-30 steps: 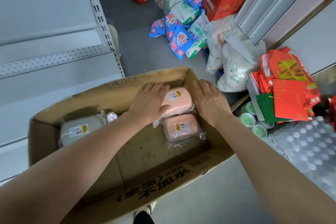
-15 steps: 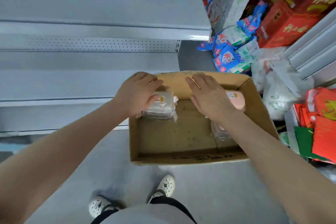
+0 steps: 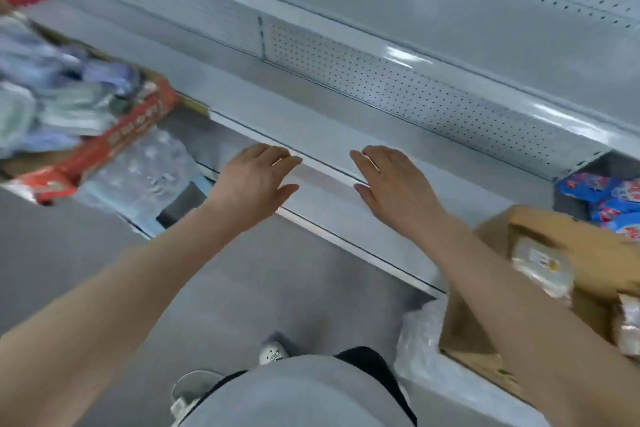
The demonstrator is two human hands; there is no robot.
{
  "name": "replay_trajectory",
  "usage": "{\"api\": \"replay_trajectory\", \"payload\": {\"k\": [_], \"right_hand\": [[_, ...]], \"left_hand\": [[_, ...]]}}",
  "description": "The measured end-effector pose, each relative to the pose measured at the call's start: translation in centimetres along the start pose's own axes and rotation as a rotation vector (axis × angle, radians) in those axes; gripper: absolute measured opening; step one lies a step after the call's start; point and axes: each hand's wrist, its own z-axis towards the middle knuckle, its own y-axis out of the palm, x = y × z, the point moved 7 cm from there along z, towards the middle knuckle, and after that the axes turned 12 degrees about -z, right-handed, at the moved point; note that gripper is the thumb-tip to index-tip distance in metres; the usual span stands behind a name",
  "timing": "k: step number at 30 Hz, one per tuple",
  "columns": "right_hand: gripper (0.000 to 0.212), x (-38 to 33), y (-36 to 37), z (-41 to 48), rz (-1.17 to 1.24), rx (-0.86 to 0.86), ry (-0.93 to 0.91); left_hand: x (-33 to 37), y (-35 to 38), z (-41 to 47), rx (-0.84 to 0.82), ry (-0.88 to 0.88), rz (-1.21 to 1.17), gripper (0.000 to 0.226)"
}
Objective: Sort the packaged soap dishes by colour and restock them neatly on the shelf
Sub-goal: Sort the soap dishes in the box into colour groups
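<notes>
Both my hands hover, fingers straight and spread, over the front edge of a bare grey metal shelf [image 3: 325,146]. My left hand [image 3: 254,180] is at the centre, my right hand [image 3: 391,180] a little to its right; neither holds anything. The cardboard box [image 3: 585,246] stands at the right edge, partly behind my right forearm. In it I see a wrapped soap dish [image 3: 540,270], blurred, with a label, and the corner of a second wrapped soap dish [image 3: 628,326] below it. Their colour is hard to tell through the blur.
A red carton [image 3: 114,135] full of wrapped goods sits at the left, with a pack of water bottles [image 3: 145,166] beside it. Blue packets [image 3: 609,198] lie on the floor at the right. Plastic wrap [image 3: 419,354] lies by the box. My shoes [image 3: 273,354] stand on grey floor.
The view has swung left from the box to the shelf. Both hands have left the box and its soap dishes and now hover with nothing in them over the shelf edge.
</notes>
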Motion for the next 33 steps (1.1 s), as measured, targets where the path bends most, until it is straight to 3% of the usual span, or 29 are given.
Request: {"api": "replay_trajectory", "payload": {"k": [8,16,22,33], "right_hand": [[0.049,-15.2,0.3,14.9,0.145,0.048,-0.253],[0.051,-26.1,4.0,27.9,0.233,0.019,-0.436],[0.053,-32.9,7.6,38.2,0.283,-0.031,-0.466],[0.051,-40.5,14.0,50.4,0.292,-0.164,-0.399]], "left_hand": [[-16.0,-7.0,-9.6,0.059,-0.303,0.096,0.039],[-29.6,-10.5,-14.2,0.088,-0.493,0.137,0.040],[-40.6,-13.7,-14.5,0.108,-0.547,0.161,0.034],[-58.7,-14.9,-13.4,-0.053,-0.638,0.110,0.040]]}}
